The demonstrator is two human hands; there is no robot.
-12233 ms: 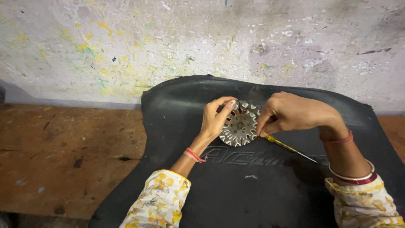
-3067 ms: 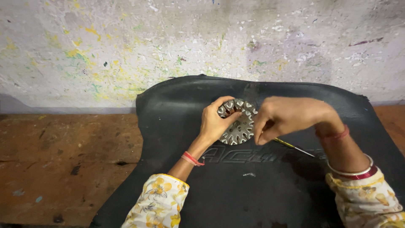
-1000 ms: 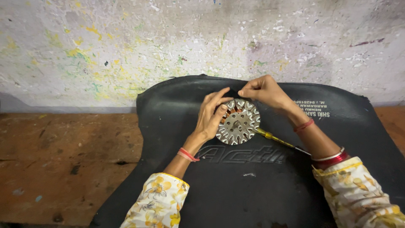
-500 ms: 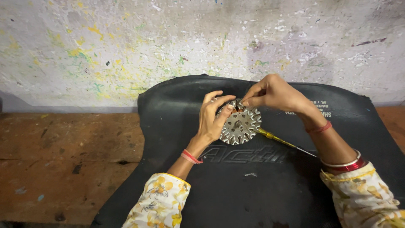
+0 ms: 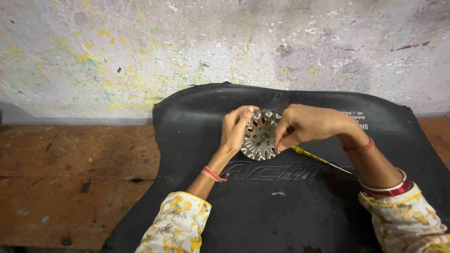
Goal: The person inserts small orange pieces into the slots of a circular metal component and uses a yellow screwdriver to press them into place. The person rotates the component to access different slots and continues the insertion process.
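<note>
One round metal wheel with teeth point(image 5: 260, 136) sits between the two hands, on a black rubber mat point(image 5: 281, 206). The left hand point(image 5: 236, 127) curls around the wheel's left edge and holds it. The right hand point(image 5: 307, 124) pinches with its fingertips at the wheel's right edge; what it pinches is too small to tell. One yellow screwdriver point(image 5: 311, 157) lies on the mat just under the right hand. A wooden table point(image 5: 70, 173) is out past the left hand.
</note>
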